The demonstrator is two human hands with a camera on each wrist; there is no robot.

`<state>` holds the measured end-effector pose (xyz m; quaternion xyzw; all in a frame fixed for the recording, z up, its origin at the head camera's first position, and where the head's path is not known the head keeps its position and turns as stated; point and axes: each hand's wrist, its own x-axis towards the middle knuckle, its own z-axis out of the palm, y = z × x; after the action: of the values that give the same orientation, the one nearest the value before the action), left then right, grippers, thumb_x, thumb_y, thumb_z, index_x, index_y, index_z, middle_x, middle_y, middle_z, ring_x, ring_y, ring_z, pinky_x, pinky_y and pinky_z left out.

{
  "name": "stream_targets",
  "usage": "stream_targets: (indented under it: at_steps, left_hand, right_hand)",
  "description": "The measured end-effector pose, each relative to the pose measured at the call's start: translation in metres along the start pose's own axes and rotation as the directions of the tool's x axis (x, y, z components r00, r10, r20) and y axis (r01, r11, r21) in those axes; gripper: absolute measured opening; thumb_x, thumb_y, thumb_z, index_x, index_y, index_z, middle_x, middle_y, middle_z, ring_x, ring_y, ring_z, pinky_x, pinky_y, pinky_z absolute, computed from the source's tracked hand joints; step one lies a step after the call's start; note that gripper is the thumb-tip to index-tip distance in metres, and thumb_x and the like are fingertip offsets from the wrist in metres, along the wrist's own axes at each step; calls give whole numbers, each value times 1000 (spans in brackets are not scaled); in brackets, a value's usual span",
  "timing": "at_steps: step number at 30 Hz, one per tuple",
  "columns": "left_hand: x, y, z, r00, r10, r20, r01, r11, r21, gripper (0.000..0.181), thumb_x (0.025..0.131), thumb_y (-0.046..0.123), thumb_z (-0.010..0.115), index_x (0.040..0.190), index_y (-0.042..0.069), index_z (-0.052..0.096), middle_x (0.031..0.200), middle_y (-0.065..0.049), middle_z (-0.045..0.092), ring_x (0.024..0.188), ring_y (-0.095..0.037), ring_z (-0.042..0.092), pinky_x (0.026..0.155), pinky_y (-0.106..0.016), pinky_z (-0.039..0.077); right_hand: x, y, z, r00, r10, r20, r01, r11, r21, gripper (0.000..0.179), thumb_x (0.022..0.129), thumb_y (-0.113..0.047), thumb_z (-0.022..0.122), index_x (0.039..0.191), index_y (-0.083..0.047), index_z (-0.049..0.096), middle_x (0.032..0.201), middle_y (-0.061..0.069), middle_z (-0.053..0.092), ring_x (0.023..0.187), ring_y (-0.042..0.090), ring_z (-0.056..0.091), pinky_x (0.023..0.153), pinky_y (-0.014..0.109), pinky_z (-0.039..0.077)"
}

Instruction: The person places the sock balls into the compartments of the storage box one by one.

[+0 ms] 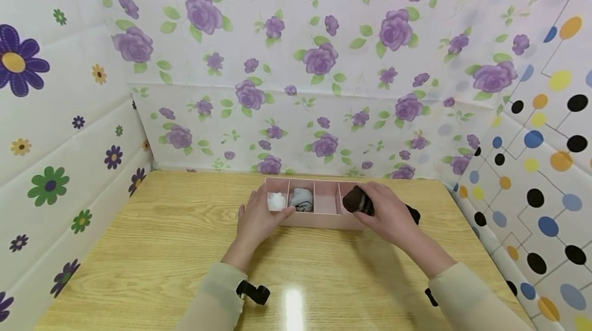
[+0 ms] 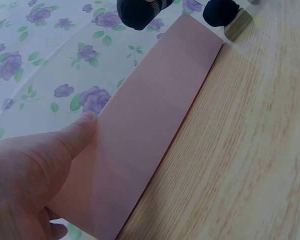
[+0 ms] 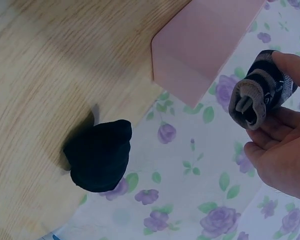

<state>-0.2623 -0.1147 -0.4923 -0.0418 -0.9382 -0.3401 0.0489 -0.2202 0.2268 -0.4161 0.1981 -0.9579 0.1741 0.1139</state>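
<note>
A long pink divided box [image 1: 319, 221] lies across the table. My left hand [image 1: 258, 220] grips its left end, the thumb at the front rim [image 2: 92, 117]. The leftmost compartment holds a white bundle [image 1: 276, 201]; a rolled grey sock [image 1: 302, 199] fills the one beside it. Over the right end, my right hand [image 1: 387, 217] holds a rolled dark sock [image 1: 354, 199] between thumb and fingers. Pale stripes and a folded cuff show on this striped sock [image 3: 262, 90] in the right wrist view. The rightmost compartment is partly hidden behind that hand.
A black cloth bundle [image 3: 100, 157] sits on the table just right of the box, partly behind my right hand in the head view. The wooden table [image 1: 185, 249] meets a flowered sheet [image 1: 287, 130] at the back, with patterned sheets on both sides.
</note>
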Motion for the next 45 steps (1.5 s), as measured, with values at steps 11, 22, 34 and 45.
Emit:
stream_targets:
  at_steps: [11,22,34,45]
  left_hand:
    - [-1,2,0,1000,-5,-1,5,1000,4,123,92,76,75,178,10,18,176,-23,34,165,-44,23,128,-77,13]
    - [-1,-1,0,1000,-5,2,5,1000,4,122,93,78,73,178,11,17,177,-22,34,166,-44,22,128,-78,12]
    - [-1,1,0,1000,1,-7,-1,1000,14,120,93,76,75,178,12,18,177,-19,34,166,-42,23,127,-78,13]
    - [-1,0,-1,1000,8,-12,-7,1000,18,121,93,78,73,178,12,19,177,-18,34,166,-42,23,127,-78,13]
  right_hand:
    - [16,-3,11,1000,-21,6,20,999,25,71,98,-20,87,157,2,55,154,26,58,145,47,53,107,64,54]
    - [32,-8,19,998,-5,59,2,999,51,74,100,-20,84,162,0,50,162,27,52,150,48,47,111,66,50]
    - [50,-15,30,995,-34,89,30,998,51,72,99,-17,84,160,1,52,157,23,58,146,45,53,105,61,54]
    - [62,-16,46,992,-64,108,59,997,50,71,97,-15,81,160,2,52,156,22,59,144,44,55,109,63,50]
